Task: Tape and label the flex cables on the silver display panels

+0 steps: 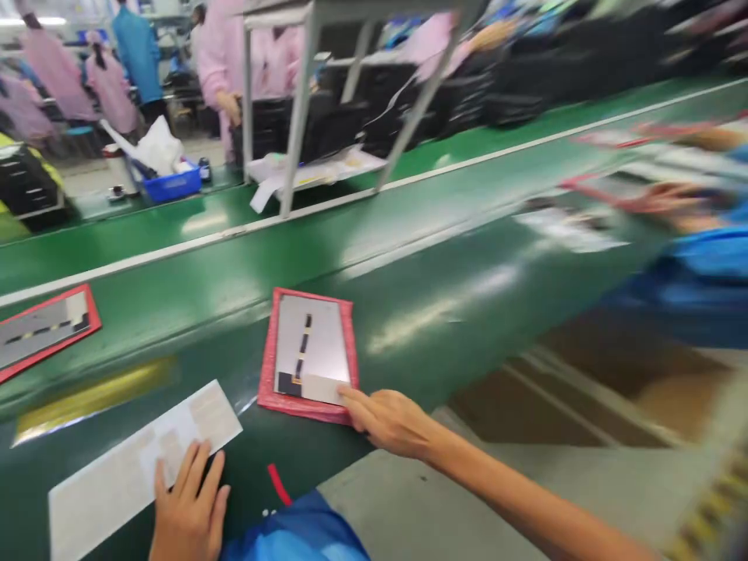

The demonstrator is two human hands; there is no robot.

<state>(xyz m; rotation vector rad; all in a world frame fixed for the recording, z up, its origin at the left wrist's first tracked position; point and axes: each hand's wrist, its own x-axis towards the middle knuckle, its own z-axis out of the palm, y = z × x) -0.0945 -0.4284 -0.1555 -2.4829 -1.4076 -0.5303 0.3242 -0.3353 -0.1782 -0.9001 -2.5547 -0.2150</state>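
the left hand (190, 505) lay spread on a white sheet (132, 467); the right hand (389, 421), fingers extended, touched a red tray (267, 382).

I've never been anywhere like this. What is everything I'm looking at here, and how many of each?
Conveyor belts: at least two, green, side by side across the view.
Red-framed panels: at least three, red and silver, on the belt.
White sheet: one, white, lower left on the belt.
Crate: one, blue, far left, holding a white bag.
Metal rack: one, grey, above the belt.
Co-workers: several, pink or blue clothing, background.
Co-worker's hand: blurred, right, by a panel.
Left hand: one, on the sheet.
Right hand: one, at the nearest panel's edge.
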